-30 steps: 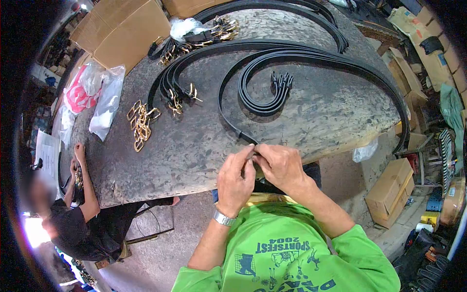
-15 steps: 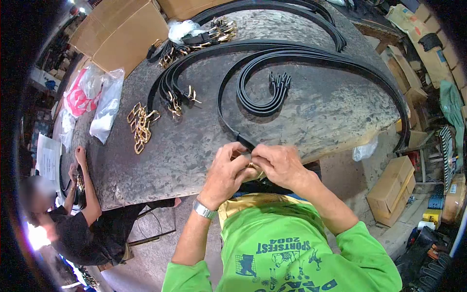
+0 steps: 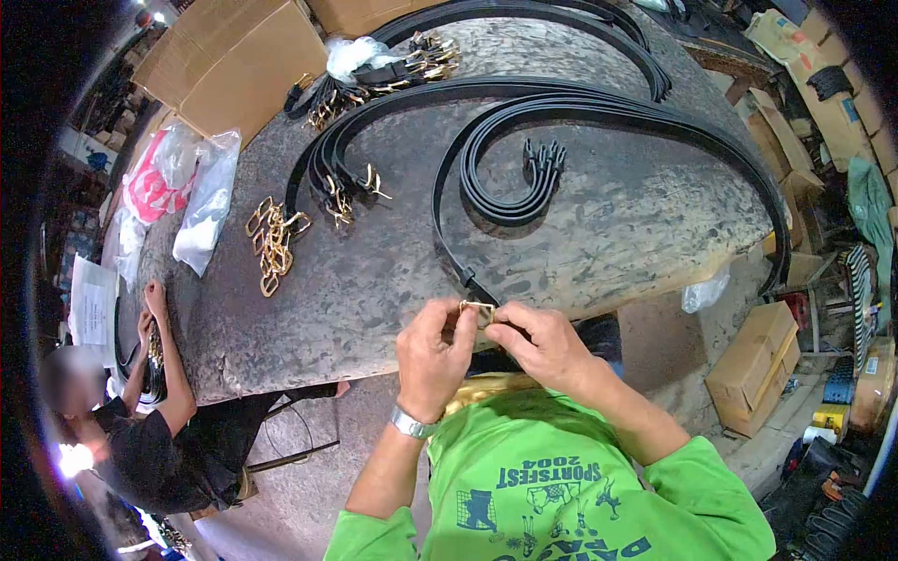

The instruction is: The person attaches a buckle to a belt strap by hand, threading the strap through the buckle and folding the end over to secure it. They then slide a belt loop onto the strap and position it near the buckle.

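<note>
A gold-coloured buckle frame (image 3: 478, 306) sits between my two hands at the front edge of the table. My left hand (image 3: 434, 353), below a wristwatch, pinches its left side between thumb and fingers. My right hand (image 3: 541, 344) has its fingers closed at the buckle's other side, by the end of a black belt strap (image 3: 456, 263). That strap runs up over the table to a coiled bundle of black belts (image 3: 505, 213). How the strap end meets the buckle is partly hidden by my fingers.
Loose gold buckles (image 3: 272, 248) lie left on the table (image 3: 374, 271). More buckled belts (image 3: 337, 192) and a cardboard box (image 3: 234, 65) are behind. Plastic bags (image 3: 208, 201) lie at the left edge. A co-worker (image 3: 159, 439) sits at left; a carton (image 3: 753, 369) stands right.
My hands have shifted slightly lower and moved apart, bringing the buckle into view between them. The strap near my hands has swung a little to the right.
</note>
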Tool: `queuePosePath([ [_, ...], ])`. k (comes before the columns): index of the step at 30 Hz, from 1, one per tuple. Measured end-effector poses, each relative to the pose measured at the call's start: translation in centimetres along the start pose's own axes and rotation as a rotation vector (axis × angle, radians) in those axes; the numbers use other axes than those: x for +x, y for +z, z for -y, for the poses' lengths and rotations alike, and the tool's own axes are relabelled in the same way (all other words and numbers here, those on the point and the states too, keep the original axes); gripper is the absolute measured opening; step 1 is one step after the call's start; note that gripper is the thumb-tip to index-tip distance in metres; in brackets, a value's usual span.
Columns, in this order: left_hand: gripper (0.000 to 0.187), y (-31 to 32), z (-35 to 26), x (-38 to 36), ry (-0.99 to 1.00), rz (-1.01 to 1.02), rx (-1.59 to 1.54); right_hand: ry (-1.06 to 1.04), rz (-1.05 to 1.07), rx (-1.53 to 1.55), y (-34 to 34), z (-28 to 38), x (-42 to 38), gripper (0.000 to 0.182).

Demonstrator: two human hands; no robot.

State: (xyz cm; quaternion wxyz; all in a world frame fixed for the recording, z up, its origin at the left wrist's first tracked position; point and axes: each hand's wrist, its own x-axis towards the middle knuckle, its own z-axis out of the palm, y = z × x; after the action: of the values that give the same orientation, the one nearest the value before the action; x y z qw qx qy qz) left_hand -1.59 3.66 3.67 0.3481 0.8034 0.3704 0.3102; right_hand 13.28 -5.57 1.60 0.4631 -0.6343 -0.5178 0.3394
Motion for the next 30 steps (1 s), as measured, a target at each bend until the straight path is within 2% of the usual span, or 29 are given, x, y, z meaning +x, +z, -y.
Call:
queuePosePath([
  [2, 0.013, 0.1, -0.2, -0.2, -0.054, -0.008, -0.028, 0.027, -0.004, 0.007, 0.0, 0.1, 0.0, 0.021],
  [4, 0.014, 0.3, 0.3, -0.4, -0.25, 0.082, -0.415, 0.043, -0.051, 0.02, -0.2, 0.4, 0.1, 0.018],
  [5, 0.014, 0.2, 0.5, -0.4, -0.248, 0.082, -0.415, 0.041, -0.053, 0.019, -0.3, 0.3, 0.0, 0.018],
  [7, 0.014, -0.1, 1.0, -0.3, -0.342, 0.192, -0.626, 0.033, -0.041, 0.024, -0.4, 0.2, -0.1, 0.015],
  [13, 0.019, 0.6, 2.6, -1.1, -0.363, 0.261, -0.745, -0.102, -0.08, -0.063, 0.3, 0.9, -0.5, 0.014],
  [19, 0.018, -0.2, 2.6, -1.3, -0.43, 0.359, -0.873, 0.011, -0.087, -0.055, -0.5, 1.1, -0.4, 0.013],
  [22, 0.017, -0.1, 1.3, -1.1, -0.333, 0.3, -0.701, 0.008, -0.112, -0.062, -0.5, 0.8, -0.5, 0.014],
  [26, 0.014, 0.5, 0.9, -1.2, -0.373, 0.203, -0.584, -0.064, -0.114, -0.098, 0.3, 0.5, -0.7, 0.015],
  [28, 0.006, 0.7, 0.5, -1.1, -0.284, 0.118, -0.318, -0.083, -0.122, -0.113, 0.5, 0.5, -0.8, 0.015],
  [29, 0.006, 0.7, 0.2, -1.1, -0.284, 0.12, -0.318, -0.094, -0.107, -0.138, 0.6, 0.6, -0.8, 0.014],
  [30, 0.007, 0.7, -0.2, -0.9, -0.194, 0.073, -0.17, -0.106, -0.09, -0.162, 0.7, 0.6, -0.8, 0.014],
])
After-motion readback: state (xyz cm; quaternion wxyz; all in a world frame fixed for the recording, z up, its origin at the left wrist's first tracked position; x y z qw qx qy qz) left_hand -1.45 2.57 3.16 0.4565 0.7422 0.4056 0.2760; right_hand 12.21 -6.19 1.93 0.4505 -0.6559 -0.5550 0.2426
